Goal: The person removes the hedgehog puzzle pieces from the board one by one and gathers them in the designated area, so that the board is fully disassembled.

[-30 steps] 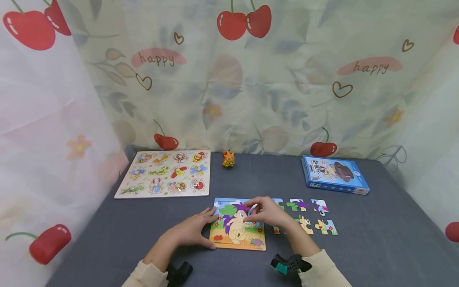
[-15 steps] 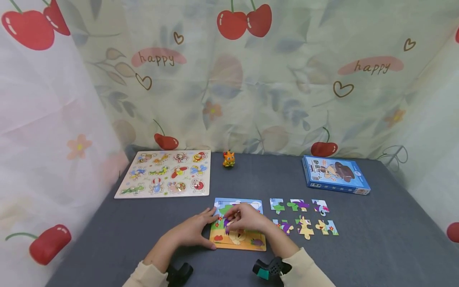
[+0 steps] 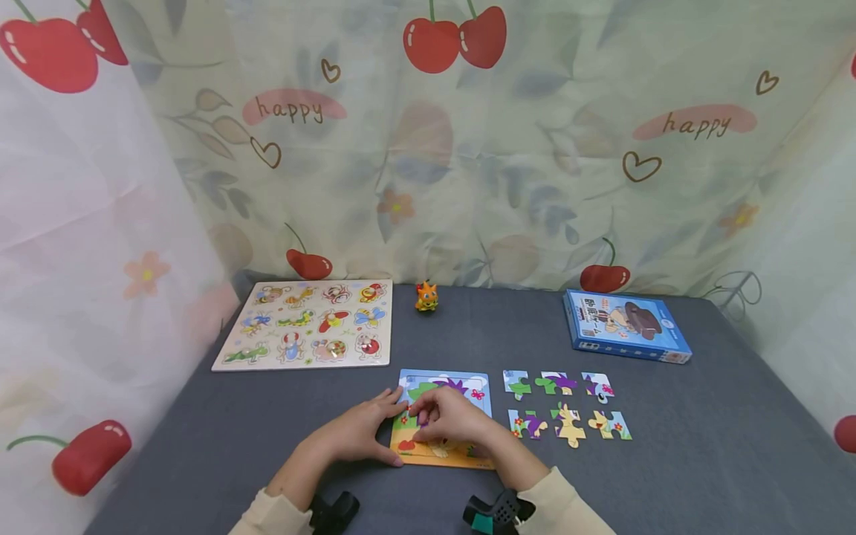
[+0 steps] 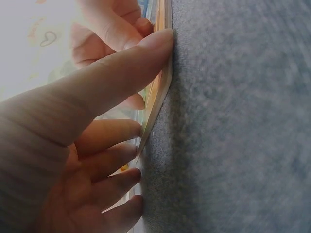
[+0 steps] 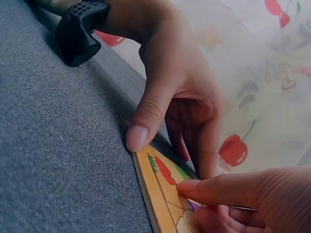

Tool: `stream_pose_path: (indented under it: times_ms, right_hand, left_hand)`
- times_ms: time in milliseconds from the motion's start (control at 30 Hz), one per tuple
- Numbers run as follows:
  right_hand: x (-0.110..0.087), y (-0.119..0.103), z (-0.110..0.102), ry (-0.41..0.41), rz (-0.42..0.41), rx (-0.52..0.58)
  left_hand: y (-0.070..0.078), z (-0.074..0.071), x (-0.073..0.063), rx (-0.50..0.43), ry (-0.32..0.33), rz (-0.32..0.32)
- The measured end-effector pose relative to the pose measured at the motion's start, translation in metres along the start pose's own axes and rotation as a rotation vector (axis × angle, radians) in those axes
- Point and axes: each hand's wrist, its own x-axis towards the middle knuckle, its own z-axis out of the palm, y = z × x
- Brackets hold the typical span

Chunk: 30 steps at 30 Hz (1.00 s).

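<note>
A jigsaw puzzle board [image 3: 479,383] with a cartoon hedgehog picture lies flat on the table in the head view. My left hand [image 3: 361,427] rests at its left side, thumb on the near-left corner and fingers spread along the edge. Over the board is my right hand [image 3: 455,416], its bent fingers and thumb tip [image 5: 188,186] touching the picture just beside the printed apple [image 5: 165,170]. I cannot tell whether a piece sits between those fingertips. To the right, several loose jigsaw pieces [image 3: 568,426] lie in two rows.
A white peg puzzle board [image 3: 307,325] with insect shapes lies at the back left. Near the back middle stands a small orange toy figure [image 3: 426,296]. A blue box [image 3: 625,325] is at the back right. Printed curtains [image 3: 461,186] enclose the dark tabletop.
My right hand has moved left across the board and slightly nearer, from the hedgehog's right side toward the apple. My left hand has stayed put, and the loose pieces have not moved.
</note>
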Motion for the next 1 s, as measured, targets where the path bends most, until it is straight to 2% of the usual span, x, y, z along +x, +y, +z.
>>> stream_pose_path:
  times_ms: [567, 833, 1000]
  right_hand:
    - [-0.004, -0.0059, 0.0036, 0.066, 0.084, 0.035]
    - [-0.0024, -0.0055, 0.0041, 0.041, 0.071, 0.034]
    - [-0.005, -0.0062, 0.0027, 0.046, 0.085, 0.085]
  left_hand:
    - [-0.0005, 0.0013, -0.0002, -0.013, -0.001, -0.003]
    - [-0.0002, 0.0009, -0.0016, -0.014, 0.004, -0.007]
    - [0.0004, 0.001, -0.0008, -0.02, 0.004, 0.004]
